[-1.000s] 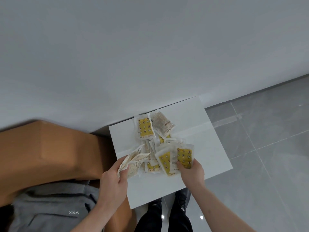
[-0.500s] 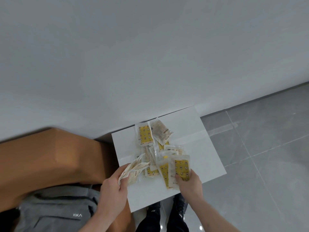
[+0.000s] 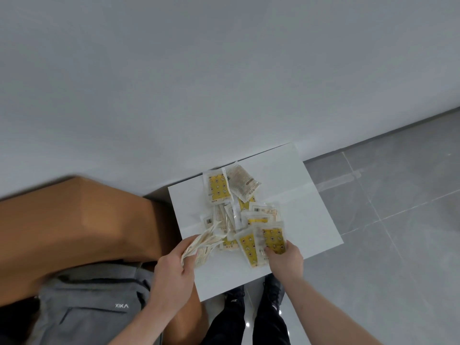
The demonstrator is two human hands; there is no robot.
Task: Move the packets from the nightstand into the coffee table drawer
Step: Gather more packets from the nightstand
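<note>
Several small clear packets with yellow or beige contents lie in a loose pile [image 3: 231, 195] on the white nightstand top [image 3: 306, 205]. My left hand [image 3: 174, 275] grips a fanned bunch of beige packets [image 3: 202, 245] at the nightstand's left front edge. At the pile's near right, my right hand [image 3: 286, 257] pinches a yellow packet [image 3: 272, 236], which overlaps another yellow packet [image 3: 249, 247]. The coffee table drawer is not in view.
A brown padded headboard or bed edge [image 3: 74, 220] lies left of the nightstand, with a grey bag [image 3: 87, 310] on it. A plain white wall is behind. Grey tiled floor [image 3: 385, 220] spreads to the right. My dark shoes [image 3: 256, 295] stand below the nightstand's front edge.
Both hands keep their hold on packets. The right hand has drawn the yellow packet slightly toward me; the pile otherwise looks the same, and the camera view shifted a little.
</note>
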